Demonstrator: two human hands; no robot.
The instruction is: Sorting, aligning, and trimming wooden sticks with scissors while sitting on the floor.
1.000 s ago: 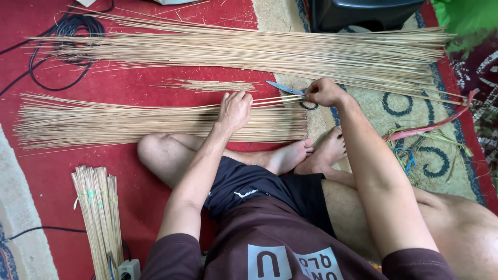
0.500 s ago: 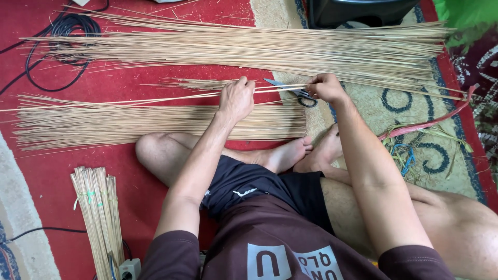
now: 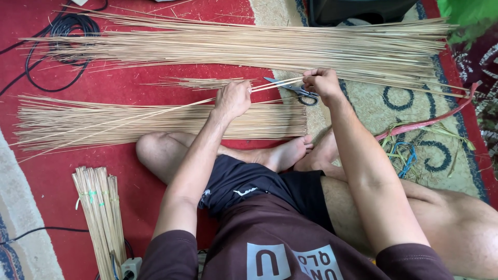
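Above my crossed legs, my left hand [image 3: 233, 98] and right hand [image 3: 322, 83] both pinch a few thin bamboo sticks [image 3: 275, 85]. Scissors [image 3: 298, 92] lie just beneath on the red rug [image 3: 135, 83].

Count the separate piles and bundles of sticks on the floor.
4: long pile at top, small pile mid-floor, pile before the legs, tied bundle lower left. More may lie out of frame.

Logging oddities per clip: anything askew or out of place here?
Mostly tidy. A few sticks lie diagonally across the near pile, held by the left hand. Frayed cord scraps litter the rug on the right.
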